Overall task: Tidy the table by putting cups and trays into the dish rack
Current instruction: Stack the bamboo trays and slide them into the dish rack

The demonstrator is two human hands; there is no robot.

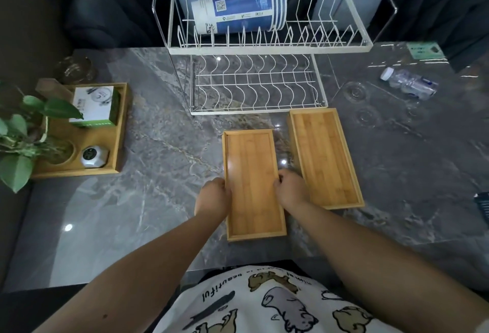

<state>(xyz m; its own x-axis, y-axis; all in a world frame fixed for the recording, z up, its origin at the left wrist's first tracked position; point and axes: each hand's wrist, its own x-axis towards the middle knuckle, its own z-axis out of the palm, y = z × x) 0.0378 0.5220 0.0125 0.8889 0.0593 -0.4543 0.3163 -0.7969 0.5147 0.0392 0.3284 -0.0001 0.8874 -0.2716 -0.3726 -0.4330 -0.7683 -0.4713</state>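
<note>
Trays first: you hold the near bamboo tray point(254, 187) by its two long edges, left hand point(215, 195) on the left edge and right hand point(289, 191) on the right, fingers curled over the rims. Gripping both sides probably keeps it level when you lift. It lies flat on the table point(158, 134), just beside the second tray point(324, 158). Paper cups point(238, 8) already lie in the dish rack point(264, 47) top shelf. The low shelf is bare, with open table between.

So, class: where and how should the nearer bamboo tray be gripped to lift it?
Grip the nearer bamboo tray by its two long raised rims, one hand from each side, as the left hand and right hand do: it lies flat.
</note>
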